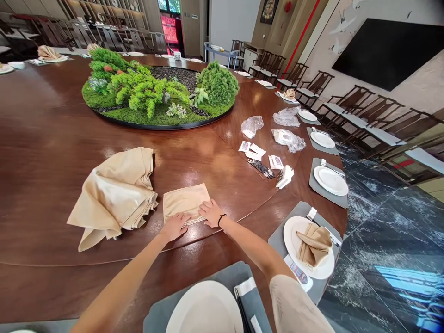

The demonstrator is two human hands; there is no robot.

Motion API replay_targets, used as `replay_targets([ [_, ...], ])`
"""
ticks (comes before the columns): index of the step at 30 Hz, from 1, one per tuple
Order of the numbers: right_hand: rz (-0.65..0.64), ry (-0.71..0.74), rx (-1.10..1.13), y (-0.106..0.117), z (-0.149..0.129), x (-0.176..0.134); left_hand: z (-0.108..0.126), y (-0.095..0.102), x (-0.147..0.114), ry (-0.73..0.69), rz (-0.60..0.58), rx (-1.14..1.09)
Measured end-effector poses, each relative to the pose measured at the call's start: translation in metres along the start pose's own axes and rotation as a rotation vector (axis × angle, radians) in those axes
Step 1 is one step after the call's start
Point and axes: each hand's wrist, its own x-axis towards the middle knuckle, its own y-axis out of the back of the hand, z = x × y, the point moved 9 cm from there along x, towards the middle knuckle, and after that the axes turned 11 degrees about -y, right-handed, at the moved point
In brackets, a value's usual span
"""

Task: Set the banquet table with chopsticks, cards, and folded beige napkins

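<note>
A beige cloth napkin [185,199] lies on the brown wooden table in front of me, folded into a rectangle with layers along its near edge. My left hand [176,225] is at the left part of that edge, its fingers on top and thumb on the near side. Close beside it, my right hand [211,213], with a dark band at the wrist, grips the right end the same way. What the fingertips pinch is partly hidden. To the left rests a loose stack of beige napkins [116,194], apart from both hands.
A white plate [205,309] on a grey placemat is nearest me. Another plate [292,236] at right bears a folded napkin [315,244]. Black pencils [261,168], small white packets [276,162] and clear plastic bags [288,140] lie beyond. A planted centrepiece [159,121] stands mid-table.
</note>
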Motion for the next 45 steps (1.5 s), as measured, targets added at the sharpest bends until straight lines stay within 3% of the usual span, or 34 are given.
replay_targets([
  [4,-0.022,-0.039,-0.031,-0.010,0.020,0.006,-0.027,0.006,-0.016,0.122,0.019,0.084],
  [7,-0.014,-0.102,0.081,-0.013,0.045,0.006,-0.048,0.016,-0.035,0.193,0.096,0.058],
  [12,-0.008,-0.403,0.630,-0.036,0.083,-0.005,-0.062,0.016,-0.067,0.149,0.261,-0.388],
  [14,-0.046,-0.430,0.845,-0.046,0.083,-0.006,-0.073,0.005,-0.078,0.216,0.291,-0.594],
  [16,-0.067,-0.418,0.926,-0.047,0.080,-0.003,-0.085,-0.005,-0.084,0.301,0.316,-0.763],
  [19,-0.018,-0.413,0.746,-0.030,0.078,0.007,-0.101,-0.004,-0.082,0.368,0.321,-0.837],
  [22,0.028,-0.403,0.372,-0.010,0.074,0.018,-0.102,0.022,-0.069,0.309,0.289,-0.528],
  [25,-0.019,-0.395,0.048,-0.007,0.066,0.026,-0.078,0.046,-0.056,0.200,0.255,-0.027],
  [29,-0.065,-0.409,-0.126,-0.012,0.058,0.031,-0.037,0.046,-0.041,0.151,0.205,0.332],
  [33,-0.078,-0.419,-0.165,-0.011,0.047,0.033,-0.017,0.036,-0.025,0.124,0.166,0.354],
  [36,-0.015,-0.392,-0.214,-0.002,0.032,0.029,-0.013,0.029,-0.014,0.107,0.121,0.353],
  [41,0.083,-0.073,-0.243,0.001,-0.011,0.028,-0.013,0.026,-0.003,0.135,0.092,0.345],
  [45,0.010,-0.032,-0.306,0.000,-0.001,0.038,-0.016,0.032,-0.007,0.104,0.028,0.338],
])
